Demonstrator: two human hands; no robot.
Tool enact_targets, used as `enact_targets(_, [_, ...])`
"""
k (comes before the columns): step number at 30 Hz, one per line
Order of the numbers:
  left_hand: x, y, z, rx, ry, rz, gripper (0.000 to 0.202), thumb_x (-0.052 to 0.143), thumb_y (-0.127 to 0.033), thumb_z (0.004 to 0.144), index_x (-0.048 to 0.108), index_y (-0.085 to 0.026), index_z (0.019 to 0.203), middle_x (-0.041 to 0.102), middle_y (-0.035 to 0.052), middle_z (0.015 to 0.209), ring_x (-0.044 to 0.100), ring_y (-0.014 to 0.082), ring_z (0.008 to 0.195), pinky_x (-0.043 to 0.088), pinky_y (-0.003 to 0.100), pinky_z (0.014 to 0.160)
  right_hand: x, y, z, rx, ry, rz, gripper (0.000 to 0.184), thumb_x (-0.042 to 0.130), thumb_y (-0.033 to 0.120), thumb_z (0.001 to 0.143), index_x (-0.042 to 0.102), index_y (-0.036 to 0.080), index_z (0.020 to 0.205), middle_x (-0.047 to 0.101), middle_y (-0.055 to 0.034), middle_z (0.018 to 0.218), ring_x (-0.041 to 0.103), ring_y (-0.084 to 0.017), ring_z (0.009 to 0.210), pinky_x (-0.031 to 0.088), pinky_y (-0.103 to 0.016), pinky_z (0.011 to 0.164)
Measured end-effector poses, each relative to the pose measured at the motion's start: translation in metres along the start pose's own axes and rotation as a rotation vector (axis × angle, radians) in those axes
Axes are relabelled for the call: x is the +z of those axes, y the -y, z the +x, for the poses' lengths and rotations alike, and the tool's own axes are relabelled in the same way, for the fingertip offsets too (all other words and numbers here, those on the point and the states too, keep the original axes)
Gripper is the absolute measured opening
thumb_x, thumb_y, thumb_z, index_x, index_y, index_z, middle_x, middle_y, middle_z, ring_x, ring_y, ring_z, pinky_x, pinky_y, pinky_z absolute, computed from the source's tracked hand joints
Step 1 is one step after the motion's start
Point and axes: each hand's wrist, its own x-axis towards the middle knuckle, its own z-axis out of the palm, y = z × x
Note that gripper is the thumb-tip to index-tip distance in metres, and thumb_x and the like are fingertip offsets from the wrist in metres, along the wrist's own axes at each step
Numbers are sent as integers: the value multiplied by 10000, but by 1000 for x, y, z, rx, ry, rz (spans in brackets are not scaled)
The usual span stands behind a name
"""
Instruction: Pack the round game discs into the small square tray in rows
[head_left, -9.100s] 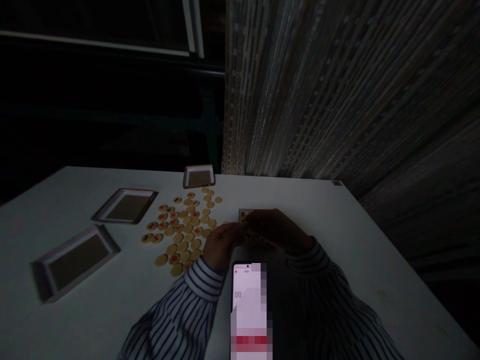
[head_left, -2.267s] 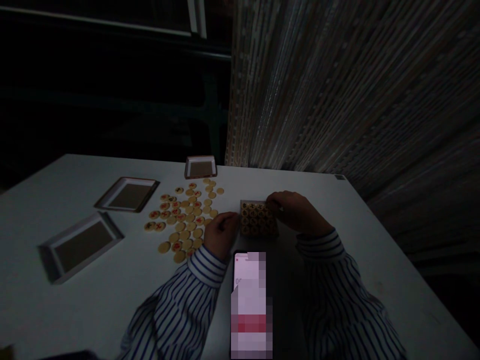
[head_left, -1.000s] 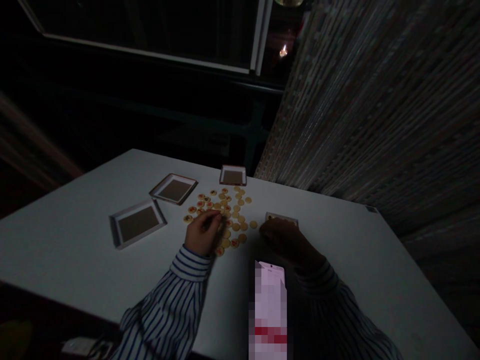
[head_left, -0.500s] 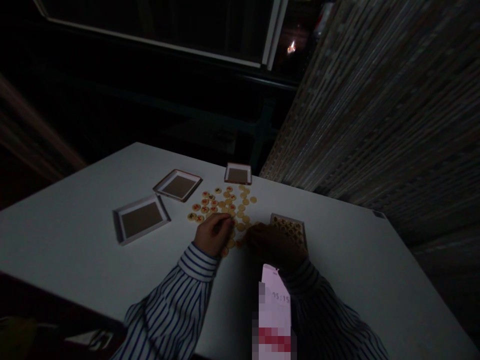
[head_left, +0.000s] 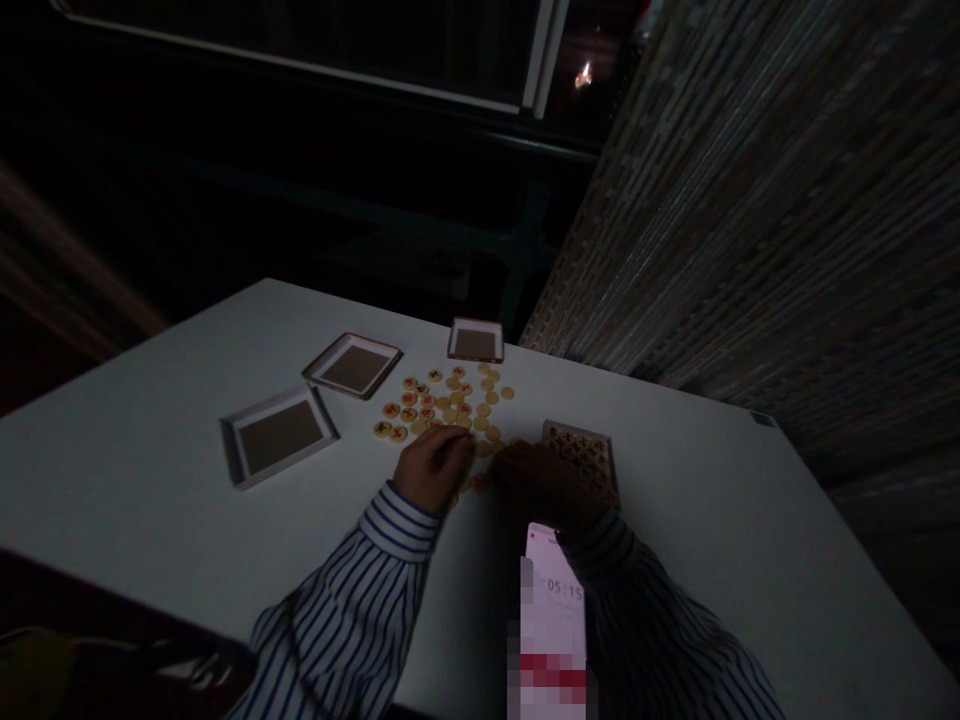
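Note:
Chinese chess pieces (head_left: pixel 482 424), round and pale wooden, lie loose in a pile mid-table; some show red or black characters, others blank faces. My left hand (head_left: pixel 431 465) is at the near edge of the pile with thumb and fingers pinched together; what they hold, if anything, is hidden. My right hand (head_left: pixel 544 485), in deep shadow, reaches in from the right, its fingers bent down among the nearest pieces. Those fingers look closed, their tips hidden. Just beyond its wrist, a shallow box (head_left: pixel 613 462) holds rows of pieces with dark characters.
Three shallow trays without pieces stand around the pile: a left tray (head_left: pixel 330 425), a rear-left tray (head_left: pixel 397 362) and a rear tray (head_left: pixel 501 350). A lit phone (head_left: pixel 555 570) showing digits lies under my right forearm. A string curtain (head_left: pixel 712 250) hangs along the table's right rear edge.
Both hands stay close to the same spots at the near side of the pile, with the left slightly further right. The view has tilted a little. No piece has plainly moved to the box.

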Motion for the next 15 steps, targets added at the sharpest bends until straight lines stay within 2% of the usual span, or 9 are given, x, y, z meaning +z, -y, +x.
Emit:
enact_targets(7, [0,3,0,15,43,27,201,486,-260,831,647,-190,927,678,60,905,628,162,852,498,294,788,-7,-2,-2,23,-56,74,160,446,179,867,604,157,880,635,-78,879,559,-163,835,418,-299,757])
enact_targets(12, [1,-1,1,78,80,30,197,485,-242,827,651,-189,919,681,65,913,626,163,865,499,305,811,-9,-6,-5,100,-266,366,127,480,223,858,600,183,860,647,-39,837,576,-134,768,439,-272,713])
enact_targets(15, [2,-4,1,126,119,11,196,504,-235,812,653,-193,932,682,69,922,630,166,867,507,305,807,-7,-9,-5,96,-325,557,117,492,230,851,600,190,870,649,-16,821,580,-116,728,450,-250,671])
